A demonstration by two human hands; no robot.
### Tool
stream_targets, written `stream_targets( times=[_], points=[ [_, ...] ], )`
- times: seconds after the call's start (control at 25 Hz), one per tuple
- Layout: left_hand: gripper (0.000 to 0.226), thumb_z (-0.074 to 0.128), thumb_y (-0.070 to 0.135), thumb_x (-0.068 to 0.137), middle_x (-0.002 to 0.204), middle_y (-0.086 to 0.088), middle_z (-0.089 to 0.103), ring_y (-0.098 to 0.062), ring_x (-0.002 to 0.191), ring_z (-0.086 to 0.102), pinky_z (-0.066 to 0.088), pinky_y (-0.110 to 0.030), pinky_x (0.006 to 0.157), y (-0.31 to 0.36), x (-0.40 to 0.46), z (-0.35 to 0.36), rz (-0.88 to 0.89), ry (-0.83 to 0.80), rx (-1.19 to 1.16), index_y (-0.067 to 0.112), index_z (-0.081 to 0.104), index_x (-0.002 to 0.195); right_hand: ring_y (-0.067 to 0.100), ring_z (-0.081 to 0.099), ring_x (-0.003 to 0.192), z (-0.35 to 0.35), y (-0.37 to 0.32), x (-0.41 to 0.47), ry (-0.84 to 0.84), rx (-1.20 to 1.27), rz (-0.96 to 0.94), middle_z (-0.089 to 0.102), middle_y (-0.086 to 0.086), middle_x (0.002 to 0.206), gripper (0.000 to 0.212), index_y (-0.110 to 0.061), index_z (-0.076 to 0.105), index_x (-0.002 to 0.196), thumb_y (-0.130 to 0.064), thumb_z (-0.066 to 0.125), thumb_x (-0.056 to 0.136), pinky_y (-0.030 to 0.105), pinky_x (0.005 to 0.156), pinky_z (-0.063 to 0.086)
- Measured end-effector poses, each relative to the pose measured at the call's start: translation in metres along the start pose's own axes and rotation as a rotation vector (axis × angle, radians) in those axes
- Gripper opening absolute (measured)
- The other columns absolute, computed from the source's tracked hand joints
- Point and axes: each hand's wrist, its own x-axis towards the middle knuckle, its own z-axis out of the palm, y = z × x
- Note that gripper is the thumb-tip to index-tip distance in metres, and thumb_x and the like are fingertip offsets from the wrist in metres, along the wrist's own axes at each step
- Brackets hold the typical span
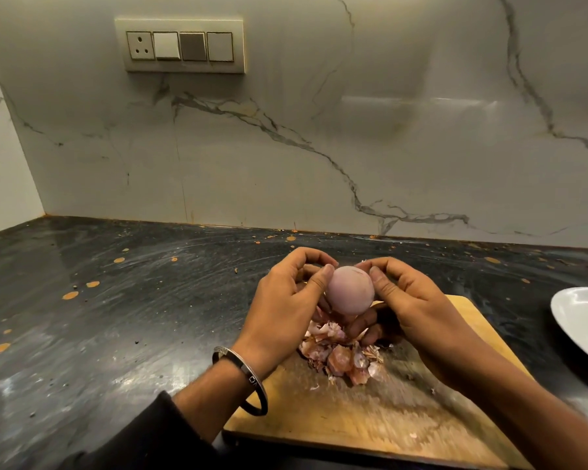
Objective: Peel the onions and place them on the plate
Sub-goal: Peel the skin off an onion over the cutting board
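We hold a peeled onion (350,290) up between both hands, above the far end of a wooden cutting board (370,415). Its surface is pale purple and smooth, with no loose skin showing on the side that faces us. Our left hand (286,307) curls round the onion's left side, thumb tip pressed against its upper left and the other fingers (314,257) arched over behind it. Our right hand (411,300) grips the right side in the same way, thumb against the upper right, index finger bent over the top, the lower fingers tucked under the onion. Both sets of fingers are thus closed on the onion, not spread.

Directly below the onion a heap of papery onion skins (340,354), pinkish and brown, lies on the board; a few small scraps lie near the heap. The board rests on a dark, speckled counter (99,317) with orange flecks. At the right edge of the view, well apart from the onion, part of a white plate (581,320) sits on the counter; whether it carries anything beyond a small brown bit at the edge we cannot tell.

A metal bangle (248,378) hangs on our left wrist above a dark sleeve (143,435). On the marble-patterned wall (319,147) behind the counter sits a switch panel (180,45) with one socket.
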Motion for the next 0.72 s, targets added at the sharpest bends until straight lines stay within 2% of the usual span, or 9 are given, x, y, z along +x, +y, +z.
stream_targets(
  times=[0.12,0.2,0.32,0.48,0.6,0.72],
  points=[
    [0.028,0.065,0.033,0.086,0.097,0.001,0.071,-0.007,0.075,0.069,0.055,-0.023,0.06,0.003,-0.001,-0.001,0.061,-0.053,0.003,0.016,0.068,0.108,0.025,0.072,0.059,-0.002,0.001,0.001,0.029,0.031,-0.006,0.074,0.018,0.077,0.024,-0.013,0.061,0.11,-0.026,0.041,0.105,0.022,0.047,0.052],
    [0.042,0.078,0.03,0.078,0.107,0.004,0.071,-0.013,0.09,0.071,0.06,-0.028,0.069,0.001,-0.002,-0.002,0.102,-0.097,0.059,0.018,0.066,0.117,0.026,0.073,0.063,-0.003,0.002,0.002,0.063,0.063,-0.002,0.075,0.018,0.08,0.023,-0.013,0.062,0.109,-0.027,0.044,0.104,0.024,0.05,0.055],
    [0.059,0.087,0.026,0.07,0.111,0.009,0.067,-0.014,0.09,0.066,0.057,-0.023,0.069,-0.002,-0.005,-0.001,0.227,-0.062,0.269,0.021,0.062,0.123,0.032,0.075,0.073,-0.004,0.0,0.0,0.089,0.074,0.01,0.076,0.014,0.089,0.02,-0.016,0.064,0.107,-0.029,0.05,0.101,0.029,0.055,0.059],
    [0.055,0.086,0.026,0.073,0.11,0.01,0.067,-0.009,0.092,0.064,0.055,-0.02,0.071,0.004,-0.01,0.003,0.265,-0.037,0.288,0.019,0.063,0.123,0.03,0.075,0.073,-0.005,-0.004,-0.006,0.12,-0.018,-0.026,0.075,0.009,0.092,0.022,-0.022,0.066,0.106,-0.037,0.052,0.097,0.034,0.056,0.06],
    [0.053,0.084,0.023,0.076,0.11,0.009,0.067,-0.008,0.092,0.065,0.055,-0.021,0.07,0.011,-0.012,0.004,0.269,-0.034,0.289,0.017,0.061,0.123,0.026,0.075,0.079,-0.003,-0.01,-0.014,0.113,-0.053,-0.077,0.075,0.004,0.098,0.03,-0.024,0.065,0.113,-0.043,0.055,0.092,0.039,0.064,0.061],
    [0.049,0.083,0.022,0.076,0.107,0.011,0.066,-0.004,0.091,0.064,0.05,-0.015,0.068,0.022,-0.014,0.005,0.272,-0.015,0.294,0.019,0.059,0.12,0.022,0.075,0.087,-0.006,-0.019,-0.023,0.087,-0.105,-0.112,0.076,-0.002,0.102,0.03,-0.028,0.065,0.119,-0.036,0.066,0.09,0.04,0.07,0.063]
  ],
)
